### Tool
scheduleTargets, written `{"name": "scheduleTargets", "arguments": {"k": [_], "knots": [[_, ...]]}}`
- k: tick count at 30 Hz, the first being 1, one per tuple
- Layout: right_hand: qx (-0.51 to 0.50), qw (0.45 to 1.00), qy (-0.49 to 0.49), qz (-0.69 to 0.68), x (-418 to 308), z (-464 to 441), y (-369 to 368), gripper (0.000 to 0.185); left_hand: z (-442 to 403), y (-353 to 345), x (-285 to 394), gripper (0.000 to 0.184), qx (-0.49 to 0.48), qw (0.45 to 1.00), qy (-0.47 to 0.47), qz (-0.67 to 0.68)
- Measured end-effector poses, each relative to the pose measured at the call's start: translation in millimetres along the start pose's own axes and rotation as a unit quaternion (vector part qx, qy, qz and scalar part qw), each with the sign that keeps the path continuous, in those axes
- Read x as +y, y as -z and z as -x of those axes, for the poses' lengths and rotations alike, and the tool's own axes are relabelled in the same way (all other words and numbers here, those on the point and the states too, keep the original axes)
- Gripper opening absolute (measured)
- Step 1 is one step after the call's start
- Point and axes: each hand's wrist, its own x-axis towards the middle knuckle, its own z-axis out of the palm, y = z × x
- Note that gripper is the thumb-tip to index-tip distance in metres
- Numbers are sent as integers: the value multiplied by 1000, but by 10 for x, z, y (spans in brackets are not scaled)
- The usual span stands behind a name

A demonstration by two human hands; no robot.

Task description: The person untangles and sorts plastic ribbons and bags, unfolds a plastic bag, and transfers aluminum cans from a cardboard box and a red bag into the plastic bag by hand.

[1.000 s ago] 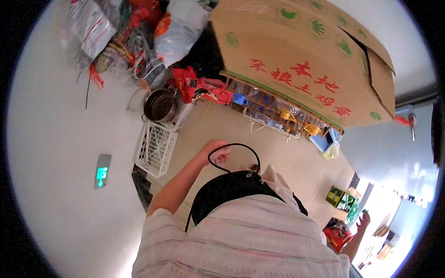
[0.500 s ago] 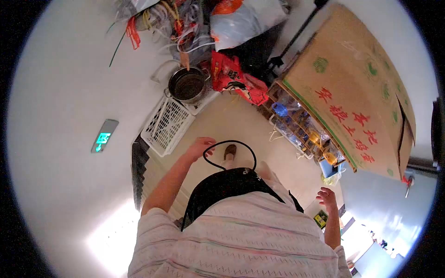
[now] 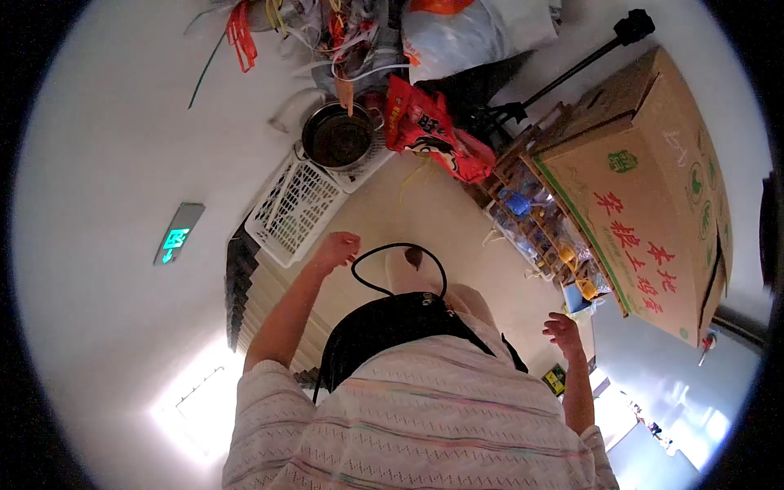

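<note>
My left hand [image 3: 336,250] hangs in front of my body with nothing in it, its fingers loosely curved and apart. It is nearest to the black cord loop [image 3: 398,247] that sticks out from the black apron-like cloth [image 3: 384,335] at my waist, and a gap shows between them. Lower on the other side, my right hand [image 3: 563,335] is free too, fingers spread and slightly bent. Neither hand touches anything. One shoe [image 3: 414,258] shows past the cord.
Ahead stand a white plastic crate [image 3: 298,208], a dark pot [image 3: 337,137], a red bag [image 3: 437,131] and plastic bags [image 3: 453,45]. A large cardboard box [image 3: 637,220] sits on a shelf of bottles [image 3: 531,208] at right. Stairs [image 3: 273,302] drop away on the left.
My view has moved forward and turned, and the box shows more of its side. My left hand has shifted left and my right hand inward and up. The shoe is farther forward.
</note>
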Motion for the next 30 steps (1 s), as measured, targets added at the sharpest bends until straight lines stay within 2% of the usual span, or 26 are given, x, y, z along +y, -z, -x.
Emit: {"name": "scheduleTargets", "arguments": {"k": [4, 7, 10, 14, 16, 19, 22, 26, 29, 30], "knots": [[4, 999, -36, 23, 90, 7, -55, 39, -60, -51, 9, 26, 27, 999, 15, -11], [-8, 999, -34, -5, 258, -45, 26, 36, -189, -110, -276, 29, 14, 999, -36, 30], [-1, 998, -54, 32, 329, -97, 96, 38, -82, -274, -227, 32, 23, 999, 12, -40], [-13, 1000, -27, 5, 440, -30, 290, 39, -38, -474, -197, 33, 16, 1000, 23, -9], [-2, 999, -39, 19, 477, 16, 398, 39, -23, -565, -85, 33, 14, 999, 16, 25], [9, 999, -43, 23, 752, 29, 550, 39, -97, -732, 58, 30, 27, 1000, 3, -11], [15, 997, -68, 33, 845, -53, 662, 40, -307, -773, 168, 26, 9, 999, -45, 1], [31, 998, -57, 14, 871, -60, 619, 41, -458, -695, 759, 18, 22, 998, -45, 33], [18, 998, -53, 10, 778, -153, 574, 42, -1115, -474, 879, 28, 10, 998, -53, -18], [24, 998, -60, -2, 702, -158, 535, 41, -1088, -437, 1059, 27, 15, 998, -66, -11]]}}
